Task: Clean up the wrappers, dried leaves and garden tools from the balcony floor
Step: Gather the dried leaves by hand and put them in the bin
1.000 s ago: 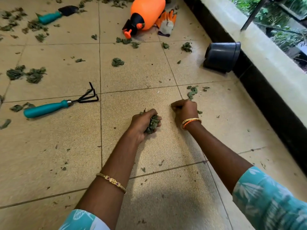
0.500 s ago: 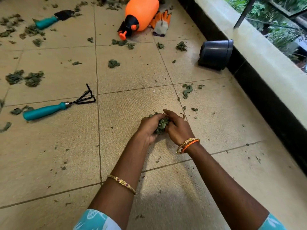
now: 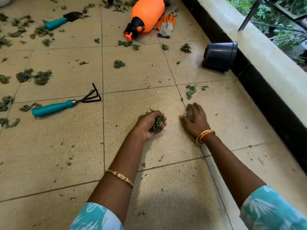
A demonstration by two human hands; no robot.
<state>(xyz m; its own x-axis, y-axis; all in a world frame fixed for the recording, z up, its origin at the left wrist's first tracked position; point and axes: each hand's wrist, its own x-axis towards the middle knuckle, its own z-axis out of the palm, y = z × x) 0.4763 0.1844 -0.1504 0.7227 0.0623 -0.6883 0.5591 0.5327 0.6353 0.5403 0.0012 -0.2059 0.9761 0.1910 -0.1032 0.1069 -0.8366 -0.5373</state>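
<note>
Hand rake (image 3: 66,103) lies left of the left hand (image 3: 149,123), sprayer (image 3: 144,15) far beyond it, tipped pot (image 3: 219,56) beyond-right against the wall (image 3: 265,103).

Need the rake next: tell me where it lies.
In the head view the rake lies flat on the floor tiles, left of the left hand, with dried leaves beside its teal handle.

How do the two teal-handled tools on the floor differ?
The rake ends in bent black wire prongs; the trowel ends in a solid black scoop. The rake lies nearer the person, left of the left hand, on fairly bare tile; the trowel lies farther off, in thick leaf litter. The rake's handle looks longer, though nearness may account for that. Both have teal handles and black heads, lie flat with heads pointing right, and are untouched.
</note>
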